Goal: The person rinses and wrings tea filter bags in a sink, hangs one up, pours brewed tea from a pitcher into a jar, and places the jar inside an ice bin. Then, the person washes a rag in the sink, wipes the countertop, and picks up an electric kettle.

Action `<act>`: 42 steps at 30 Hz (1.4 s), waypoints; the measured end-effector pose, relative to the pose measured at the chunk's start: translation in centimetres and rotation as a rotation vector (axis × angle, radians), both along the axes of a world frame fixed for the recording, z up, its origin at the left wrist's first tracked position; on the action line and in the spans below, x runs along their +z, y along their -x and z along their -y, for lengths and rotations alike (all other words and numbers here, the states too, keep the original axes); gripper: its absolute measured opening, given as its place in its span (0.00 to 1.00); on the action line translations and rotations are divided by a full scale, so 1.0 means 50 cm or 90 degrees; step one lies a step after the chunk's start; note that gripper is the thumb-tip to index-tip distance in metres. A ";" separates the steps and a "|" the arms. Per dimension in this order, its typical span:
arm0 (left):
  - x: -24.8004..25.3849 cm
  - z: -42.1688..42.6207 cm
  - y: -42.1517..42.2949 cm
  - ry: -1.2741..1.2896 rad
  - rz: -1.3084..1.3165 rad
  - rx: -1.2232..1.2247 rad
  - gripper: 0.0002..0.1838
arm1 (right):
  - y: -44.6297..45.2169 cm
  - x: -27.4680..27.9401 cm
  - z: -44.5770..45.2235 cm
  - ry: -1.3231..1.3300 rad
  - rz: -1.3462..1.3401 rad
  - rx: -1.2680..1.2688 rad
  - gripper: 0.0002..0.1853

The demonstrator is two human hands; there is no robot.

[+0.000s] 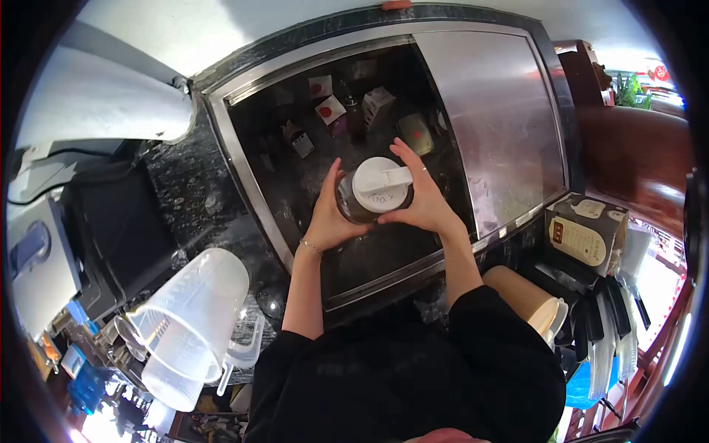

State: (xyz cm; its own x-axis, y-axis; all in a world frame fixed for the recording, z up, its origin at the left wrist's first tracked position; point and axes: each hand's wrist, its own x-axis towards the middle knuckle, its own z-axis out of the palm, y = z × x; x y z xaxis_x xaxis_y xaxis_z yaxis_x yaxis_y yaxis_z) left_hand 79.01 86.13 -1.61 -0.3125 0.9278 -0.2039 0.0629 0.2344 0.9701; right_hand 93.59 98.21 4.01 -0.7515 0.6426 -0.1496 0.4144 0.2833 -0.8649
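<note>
A pitcher [377, 184] with a white flip-spout lid and handwriting on top sits between my two hands, seen from above. My left hand [332, 215] curves round its left side, and my right hand [423, 201] wraps its right side near the spout, thumb along the front. The dark, see-through body shows only in part below the lid. Pitcher and hands are over the open half of a sunken cooler [255, 196] with a metal frame. Deeper inside stand several cartons [330, 110] and a clear container with a red mark [416, 134].
A metal sliding panel [495, 111] covers the cooler's right half. Large clear measuring jugs [214, 295] lie at the left by a black box [122, 229]. At the right are a printed carton [587, 235], a brown paper cylinder [521, 299] and several black-handled items [605, 317].
</note>
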 end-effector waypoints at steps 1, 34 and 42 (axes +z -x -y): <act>-0.008 0.000 0.000 0.008 0.017 -0.015 0.60 | 0.005 0.013 -0.002 -0.073 0.055 0.025 0.49; 0.084 0.225 -0.031 0.103 -0.226 0.172 0.20 | -0.321 -0.652 -0.261 0.097 0.696 -0.907 0.36; 0.106 0.237 -0.018 0.110 -0.220 0.003 0.21 | -0.388 -0.665 -0.353 -0.018 0.721 -0.838 0.30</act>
